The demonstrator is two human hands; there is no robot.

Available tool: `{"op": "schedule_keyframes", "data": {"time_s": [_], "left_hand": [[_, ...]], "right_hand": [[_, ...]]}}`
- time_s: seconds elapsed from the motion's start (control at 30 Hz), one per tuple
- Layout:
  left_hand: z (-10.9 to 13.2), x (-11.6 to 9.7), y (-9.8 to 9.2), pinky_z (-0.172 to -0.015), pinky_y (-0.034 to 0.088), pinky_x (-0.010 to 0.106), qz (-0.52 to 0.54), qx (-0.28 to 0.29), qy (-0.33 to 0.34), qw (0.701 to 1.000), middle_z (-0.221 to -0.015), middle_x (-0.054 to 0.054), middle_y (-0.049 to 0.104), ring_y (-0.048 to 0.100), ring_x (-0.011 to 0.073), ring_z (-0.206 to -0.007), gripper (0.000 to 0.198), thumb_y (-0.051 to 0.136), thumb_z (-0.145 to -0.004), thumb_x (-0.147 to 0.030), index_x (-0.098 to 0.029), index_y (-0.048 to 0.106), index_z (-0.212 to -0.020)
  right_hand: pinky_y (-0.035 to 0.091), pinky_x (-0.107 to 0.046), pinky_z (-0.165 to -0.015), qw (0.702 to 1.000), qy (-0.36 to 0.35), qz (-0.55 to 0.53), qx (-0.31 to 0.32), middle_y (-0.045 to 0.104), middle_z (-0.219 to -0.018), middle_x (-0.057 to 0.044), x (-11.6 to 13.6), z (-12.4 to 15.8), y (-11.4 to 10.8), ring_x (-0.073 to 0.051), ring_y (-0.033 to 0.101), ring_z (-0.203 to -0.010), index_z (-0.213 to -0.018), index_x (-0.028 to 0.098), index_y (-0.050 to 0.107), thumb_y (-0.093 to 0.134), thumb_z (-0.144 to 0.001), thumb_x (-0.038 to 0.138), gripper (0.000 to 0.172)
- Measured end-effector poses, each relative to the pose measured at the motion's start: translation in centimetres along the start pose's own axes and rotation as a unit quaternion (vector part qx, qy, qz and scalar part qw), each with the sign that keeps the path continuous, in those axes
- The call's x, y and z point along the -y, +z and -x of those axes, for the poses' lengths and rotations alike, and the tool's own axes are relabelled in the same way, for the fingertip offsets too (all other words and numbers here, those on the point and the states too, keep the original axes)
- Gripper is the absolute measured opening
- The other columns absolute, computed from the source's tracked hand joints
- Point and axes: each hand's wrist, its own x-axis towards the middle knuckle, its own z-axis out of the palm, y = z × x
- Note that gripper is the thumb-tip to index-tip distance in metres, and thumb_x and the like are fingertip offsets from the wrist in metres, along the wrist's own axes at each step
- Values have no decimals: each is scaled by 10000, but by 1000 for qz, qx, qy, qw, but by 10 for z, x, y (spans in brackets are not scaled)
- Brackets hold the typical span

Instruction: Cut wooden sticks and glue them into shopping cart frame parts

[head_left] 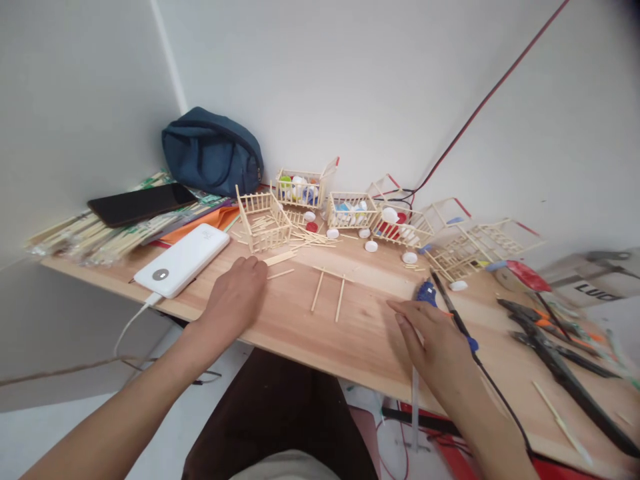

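My left hand (239,290) rests at the table's left part with its fingers curled down and together. Their tips are by a few short wooden sticks (281,257); whether a stick is between them is hidden. A thin stick (281,274) lies just to the right. My right hand (437,337) is over the table with index finger and thumb apart, nothing visible between them. Partly behind it is a blue glue gun (427,292), with a clear glue stick (415,403) sticking out below the hand. Between my hands lies a small frame of joined sticks (342,293), flat on the wood.
Behind stand an open stick basket (265,223) and small stick carts (353,210) holding bottle caps. A white power bank (184,260), black phone (143,203) and blue bag (213,150) are left. Pliers (545,347) and a soldering-iron-like tool (453,307) lie right.
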Motion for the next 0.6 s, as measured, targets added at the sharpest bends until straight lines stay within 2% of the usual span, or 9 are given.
{"op": "schedule_keyframes", "data": {"time_s": [0.07, 0.2, 0.33, 0.4, 0.5, 0.6], "left_hand": [[1, 1, 0, -592, 430, 331, -33, 1, 7, 999, -771, 87, 573, 534, 247, -762, 161, 431, -859, -113, -193, 545, -778], [3, 0, -8, -616, 420, 350, -62, 54, -5, 997, -793, 95, 579, 544, 262, -776, 183, 425, -817, -40, -184, 530, -779], [-3, -8, -15, -591, 409, 309, 58, 53, -34, 996, -748, 35, 569, 559, 219, -730, 152, 441, -861, -108, -207, 556, -866], [-9, -15, -15, -637, 433, 304, 119, 38, -19, 992, -804, 32, 612, 577, 208, -787, 158, 440, -900, -161, -211, 586, -939], [-17, -29, -12, -728, 449, 314, 174, 27, 34, 984, -886, 31, 660, 568, 201, -875, 166, 447, -934, -198, -201, 612, -946], [-23, -39, -8, -754, 444, 319, 191, 17, 74, 979, -878, 31, 659, 538, 194, -873, 176, 458, -947, -224, -188, 625, -904]], "right_hand": [[497, -383, -803, 1000, 7, 1, -2, 680, -1020, -104, -3, 6, 0, -242, 628, -929, -1070, 171, 671, 423, -936, 256, 294], [492, -391, -842, 1000, 20, 3, 7, 677, -1033, -106, -9, 12, -3, -242, 621, -970, -1106, 180, 660, 406, -939, 260, 314], [505, -376, -781, 997, 59, 52, -27, 669, -1012, -112, -25, 19, -17, -244, 628, -927, -1055, 185, 664, 397, -932, 303, 317], [504, -388, -770, 992, 83, 85, -38, 659, -1011, -122, -41, 26, -25, -258, 623, -913, -1036, 178, 656, 402, -922, 346, 325], [488, -418, -788, 987, 93, 129, -17, 654, -986, -135, -69, 40, -31, -284, 611, -900, -1020, 159, 635, 422, -896, 390, 338], [480, -415, -769, 983, 110, 142, 28, 658, -945, -129, -89, 48, -30, -282, 614, -850, -1007, 162, 616, 452, -871, 417, 332]]}}
